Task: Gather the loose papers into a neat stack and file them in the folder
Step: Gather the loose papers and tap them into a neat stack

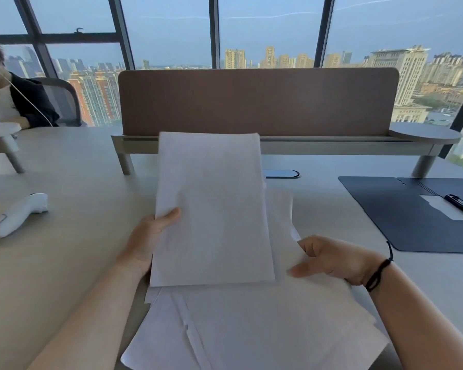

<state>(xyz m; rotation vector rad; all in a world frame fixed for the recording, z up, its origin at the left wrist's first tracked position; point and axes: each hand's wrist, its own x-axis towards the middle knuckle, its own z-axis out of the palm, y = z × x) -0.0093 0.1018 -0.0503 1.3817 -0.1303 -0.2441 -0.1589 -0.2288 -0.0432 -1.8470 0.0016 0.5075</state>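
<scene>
folder (pixel 401 214) open on desk, holding one clipped sheet (pixel 445 208), papers (pixel 251 329) outside

We are in a high-rise office: a long worktop (pixel 64 161), a desk divider (pixel 257 102), and windows (pixel 171 30) over city towers.

white handheld device (pixel 19 214), brown desk divider (pixel 257 101)
</scene>
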